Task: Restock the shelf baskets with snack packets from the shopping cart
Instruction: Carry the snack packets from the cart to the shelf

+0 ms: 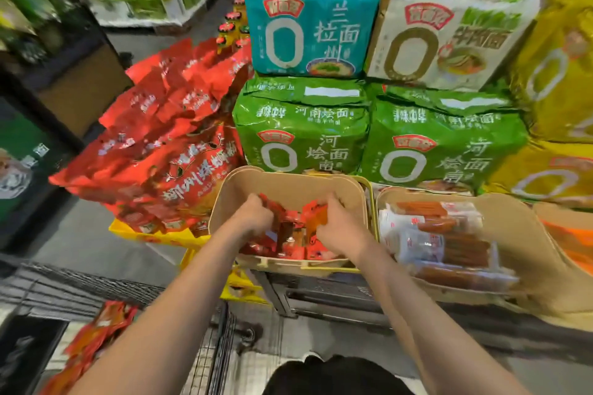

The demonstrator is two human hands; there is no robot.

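In the tan basket [290, 183], red snack packets [290, 234] lie crumpled, glossy.

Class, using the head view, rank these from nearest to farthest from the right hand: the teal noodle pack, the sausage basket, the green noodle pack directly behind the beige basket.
1. sausage basket, just right of the right hand
2. green noodle pack, behind
3. teal noodle pack, stacked higher

A teal noodle multipack [313, 14] and a white one [449, 26] are stacked at upper centre upon two green multipacks [301, 128] [439, 141]. Yellow multipacks [560, 74] are seen at the right edge. Large red bags [167, 138] are piled at centre left, with red-capped bottles [232, 27] behind them.
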